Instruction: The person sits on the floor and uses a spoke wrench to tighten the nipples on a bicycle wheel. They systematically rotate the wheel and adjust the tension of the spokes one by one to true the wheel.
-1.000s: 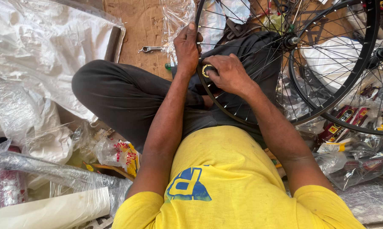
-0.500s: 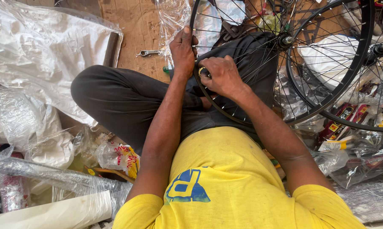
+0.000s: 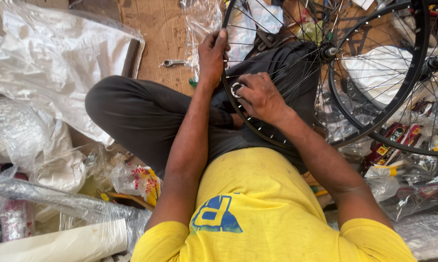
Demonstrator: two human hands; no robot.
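Your left hand [image 3: 211, 53] still grips the black wheel rim [image 3: 258, 131] | your right hand [image 3: 258, 97] has stayed closed on a small round tool [image 3: 236, 90], barely moved | same spot still being worked

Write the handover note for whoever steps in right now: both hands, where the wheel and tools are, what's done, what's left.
Left hand: closed around the black spoked bicycle wheel rim, at its upper left edge, steadying it over the lap.
Right hand: pressed on the rim's inner side, fingers on a small round silver tool.
A second black spoked wheel leans to the right. A silver spanner lies on the brown cardboard floor, untouched.
Done: cannot tell from this view.
Left: the hand work on the rim is in progress.
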